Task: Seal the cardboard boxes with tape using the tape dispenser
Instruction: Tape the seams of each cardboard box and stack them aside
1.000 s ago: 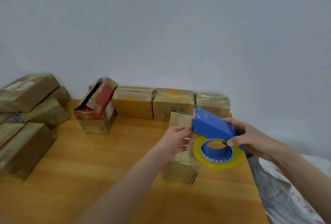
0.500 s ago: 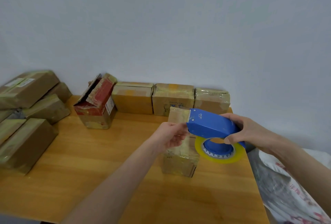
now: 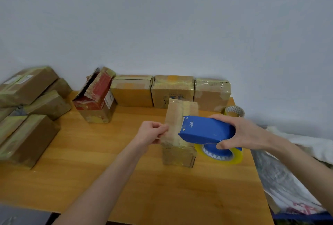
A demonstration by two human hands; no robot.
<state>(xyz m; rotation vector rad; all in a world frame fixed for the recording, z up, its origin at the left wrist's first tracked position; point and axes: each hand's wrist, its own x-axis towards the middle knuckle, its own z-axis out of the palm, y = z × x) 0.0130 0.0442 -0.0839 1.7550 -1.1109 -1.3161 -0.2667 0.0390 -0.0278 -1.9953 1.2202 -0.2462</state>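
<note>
A small cardboard box stands on the wooden table in the middle right, its top crossed by tape. My right hand grips the blue tape dispenser, which carries a yellowish tape roll, above the box's right side. The dispenser's front edge sits over the box top. My left hand pinches something thin at the box's upper left edge, with curled fingers; it looks like the tape end, though I cannot tell for sure.
Three taped boxes line the wall at the back. A red box with raised flaps stands to their left. Several taped boxes are stacked at the far left. A spare tape roll lies at the back right. Printed bags lie beside the table's right edge.
The dispenser has swung down from tilted to nearly level over the box top. My left hand has shifted a little left along the box edge. The view has moved slightly.
</note>
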